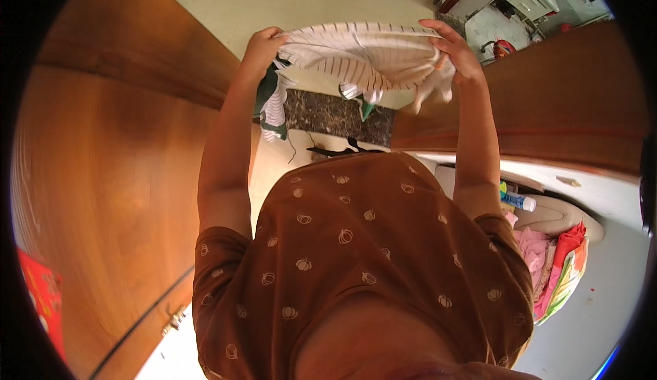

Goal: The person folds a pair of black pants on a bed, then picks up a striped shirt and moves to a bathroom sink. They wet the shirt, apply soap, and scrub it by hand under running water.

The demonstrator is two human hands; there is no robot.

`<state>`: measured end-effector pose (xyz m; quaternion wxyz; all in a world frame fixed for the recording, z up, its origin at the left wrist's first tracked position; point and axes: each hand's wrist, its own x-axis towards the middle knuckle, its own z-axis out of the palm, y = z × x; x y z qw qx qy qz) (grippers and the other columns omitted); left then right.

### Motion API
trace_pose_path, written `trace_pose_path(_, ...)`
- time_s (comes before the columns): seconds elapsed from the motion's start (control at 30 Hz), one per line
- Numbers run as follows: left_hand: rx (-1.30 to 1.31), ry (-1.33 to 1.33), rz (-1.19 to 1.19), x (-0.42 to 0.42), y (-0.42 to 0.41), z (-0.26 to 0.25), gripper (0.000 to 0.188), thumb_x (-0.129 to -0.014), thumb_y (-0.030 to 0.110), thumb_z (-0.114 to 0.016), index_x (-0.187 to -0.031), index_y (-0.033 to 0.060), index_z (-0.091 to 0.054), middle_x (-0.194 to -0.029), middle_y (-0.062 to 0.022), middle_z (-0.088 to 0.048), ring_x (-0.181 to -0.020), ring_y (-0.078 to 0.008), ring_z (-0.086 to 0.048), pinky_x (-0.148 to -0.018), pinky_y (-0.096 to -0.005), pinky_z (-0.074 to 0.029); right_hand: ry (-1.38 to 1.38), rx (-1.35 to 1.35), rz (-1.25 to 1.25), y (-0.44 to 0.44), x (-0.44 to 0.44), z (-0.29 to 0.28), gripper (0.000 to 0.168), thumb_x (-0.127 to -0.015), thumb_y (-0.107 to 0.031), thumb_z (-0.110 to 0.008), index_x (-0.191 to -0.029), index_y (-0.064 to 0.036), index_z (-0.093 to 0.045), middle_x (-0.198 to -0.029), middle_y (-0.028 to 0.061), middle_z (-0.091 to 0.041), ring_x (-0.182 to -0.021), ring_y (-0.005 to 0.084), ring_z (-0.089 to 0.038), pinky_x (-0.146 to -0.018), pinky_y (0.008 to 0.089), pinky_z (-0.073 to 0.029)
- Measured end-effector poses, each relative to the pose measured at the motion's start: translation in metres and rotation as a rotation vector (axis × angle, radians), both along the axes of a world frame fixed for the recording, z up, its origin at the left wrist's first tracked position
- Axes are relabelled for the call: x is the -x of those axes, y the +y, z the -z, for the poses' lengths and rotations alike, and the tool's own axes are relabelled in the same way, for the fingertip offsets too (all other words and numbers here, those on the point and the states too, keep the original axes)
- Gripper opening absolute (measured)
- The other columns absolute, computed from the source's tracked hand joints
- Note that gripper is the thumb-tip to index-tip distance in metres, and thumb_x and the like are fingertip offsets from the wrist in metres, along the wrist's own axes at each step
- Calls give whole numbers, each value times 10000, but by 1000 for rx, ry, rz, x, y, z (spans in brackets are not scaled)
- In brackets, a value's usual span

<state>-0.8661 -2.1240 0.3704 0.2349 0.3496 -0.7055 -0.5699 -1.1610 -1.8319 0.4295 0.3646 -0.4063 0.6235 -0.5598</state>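
A white garment with dark stripes [359,54] is stretched between my two raised hands in front of me. My left hand [264,49] pinches its edge on the left of the view, and my right hand [457,51] grips the other end, with fingers spread along the fabric. Green and striped cloth [274,103] hangs below my left hand. Another green and striped piece [365,104] shows beneath the middle of the garment. Folds hide how these pieces join.
A wooden door [118,164] stands at the left, with wooden panelling [564,98] at the right. A dark marble threshold [328,113] crosses the floor. Folded pink and red cloths [544,257] and a tube with a white cap [518,201] lie at the right.
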Motion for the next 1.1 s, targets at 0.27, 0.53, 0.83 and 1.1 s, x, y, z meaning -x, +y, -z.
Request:
trace_pose_path(0.27, -525, 218, 265, 130, -87, -15, 213, -848, 37, -649, -1054, -18, -647, -881, -56, -637, -794, -142, -624, -708, -244, -502, -496, 189, 93, -56, 75, 71, 147, -863, -29, -504, -909, -29, -644, -857, 36, -643, -776, 146, -627, -681, 254, -510)
trace_pose_path(0.53, -615, 284, 351, 268, -64, -12, 271, -832, -63, -571, -1092, -19, -632, -973, -67, -610, -875, -152, -601, -809, -268, -519, -328, -52, 267, -148, 75, 80, 182, -864, -192, -647, -892, -17, -687, -837, 14, -647, -753, 96, -577, -653, 229, -458)
trace_pose_path(0.83, -402, 224, 466, 445, -19, -1, 230, -816, -35, -633, -1043, -7, -654, -963, -66, -657, -874, -138, -611, -795, -258, -498, -270, 30, 457, -160, 209, 87, 145, -842, -147, -656, -812, -7, -635, -738, 36, -625, -671, 102, -586, -599, 254, -471)
trace_pose_path(1.1, -469, 202, 734, 602, -14, 21, 198, -824, -28, -617, -1019, -21, -647, -921, -66, -661, -795, -139, -622, -713, -259, -504, -966, 730, 522, -109, 341, 117, 176, -821, -141, -584, -938, -21, -639, -907, 100, -670, -811, 227, -655, -775, 353, -545)
